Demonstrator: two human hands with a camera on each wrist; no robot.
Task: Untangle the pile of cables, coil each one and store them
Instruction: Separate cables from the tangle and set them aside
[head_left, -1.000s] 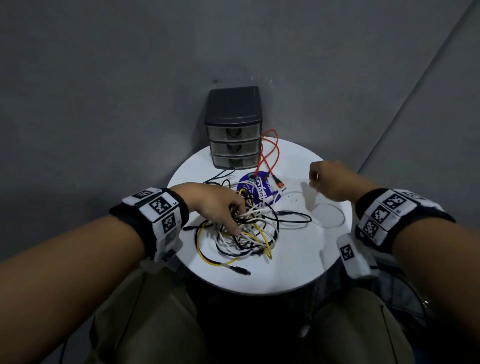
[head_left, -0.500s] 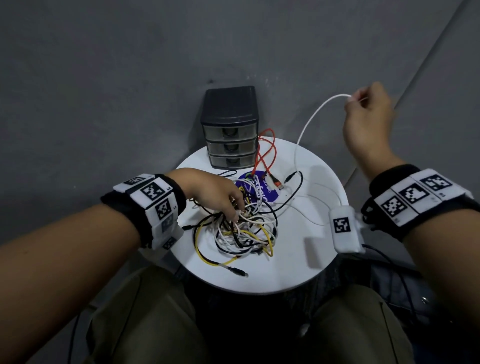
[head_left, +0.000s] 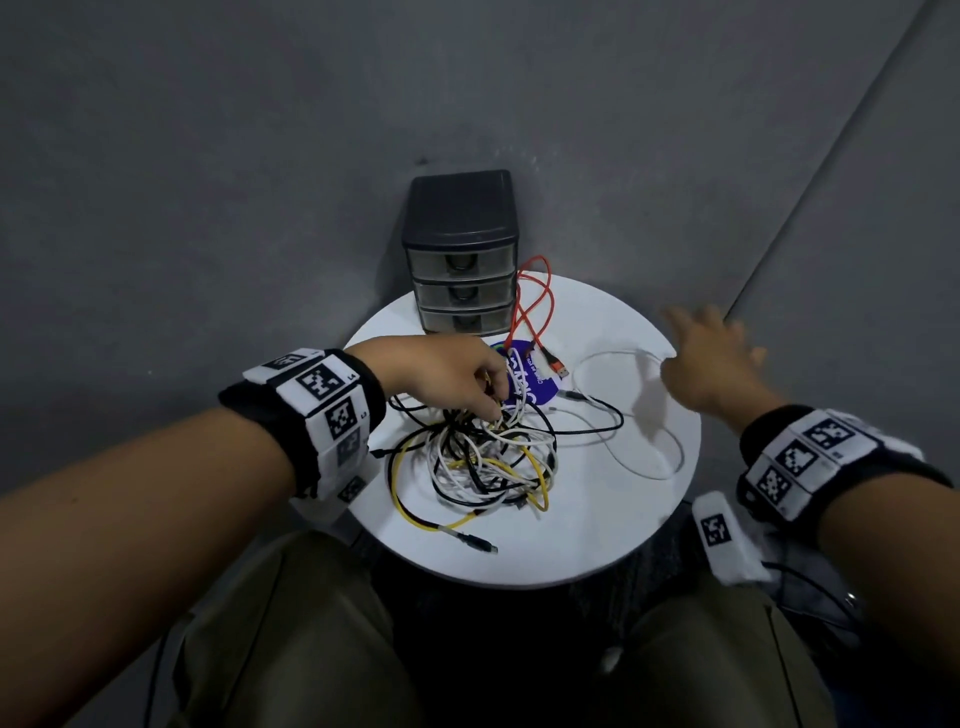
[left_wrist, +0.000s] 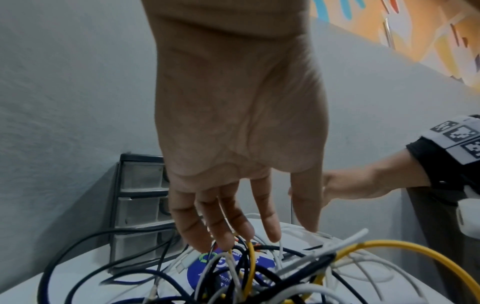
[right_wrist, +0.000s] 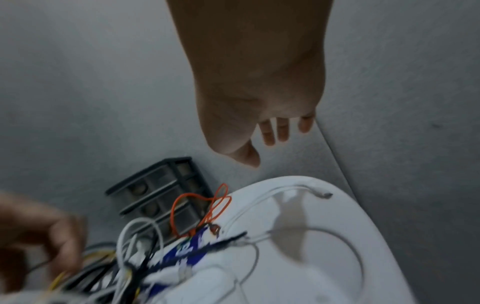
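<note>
A tangle of white, black and yellow cables (head_left: 483, 457) lies on the round white table (head_left: 597, 519). My left hand (head_left: 491, 408) reaches down onto the tangle's far edge, and its straight fingertips (left_wrist: 228, 240) touch the strands. A thin white cable (head_left: 608, 355) lies loose in open loops on the table's right side, its plug (right_wrist: 324, 195) near the rim. Over that right edge my right hand (head_left: 711, 338) hovers with fingers (right_wrist: 275, 133) spread and nothing in it. The orange cable (head_left: 548, 306) lies apart, beside the drawers.
A small dark three-drawer unit (head_left: 460, 218) stands at the table's back against the grey wall, all drawers shut. A purple round sticker (head_left: 535, 389) lies under the cables. One yellow cable's black plug (head_left: 475, 543) points toward the front edge. My knees sit below the table.
Half a second ago my right hand pinched the white cable high in the air. It has let go and dropped lower, and the cable lies on the table. My left hand stays on the tangle.
</note>
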